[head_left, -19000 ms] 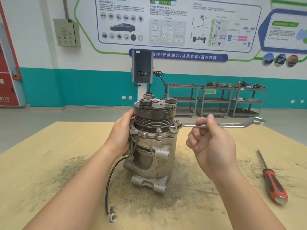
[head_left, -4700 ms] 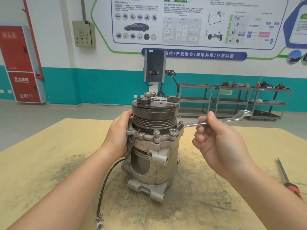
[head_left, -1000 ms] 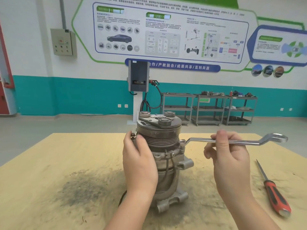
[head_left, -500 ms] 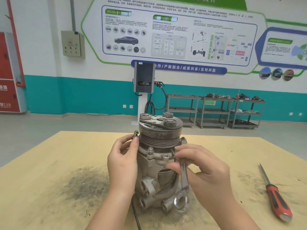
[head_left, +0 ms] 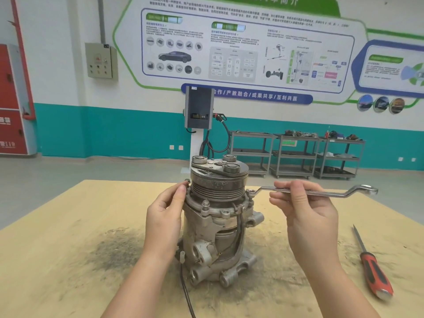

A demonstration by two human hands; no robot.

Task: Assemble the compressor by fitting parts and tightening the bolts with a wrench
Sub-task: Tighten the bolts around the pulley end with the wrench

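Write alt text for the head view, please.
The right hand holds a ring wrench on a flange bolt of an upright compressor, while the left hand steadies it; a screwdriver lies on the table.

white wall [head_left: 57,72] above a teal painted band [head_left: 110,134], a large printed car-diagram poster [head_left: 241,49], grey electrical box [head_left: 101,60], red cabinet [head_left: 11,99], grey metal shelf carts [head_left: 296,154], grey concrete floor [head_left: 80,171].

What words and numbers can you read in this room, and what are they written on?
"合作 / 产教融合 / 成果共享 / 互利共赢": blue banner on the wall.
"119": red cabinet, far left.
Large green heading on the wall poster: cut off. Its small print: too small to read.
Compressor, wrench, screwdriver: no readable marks.
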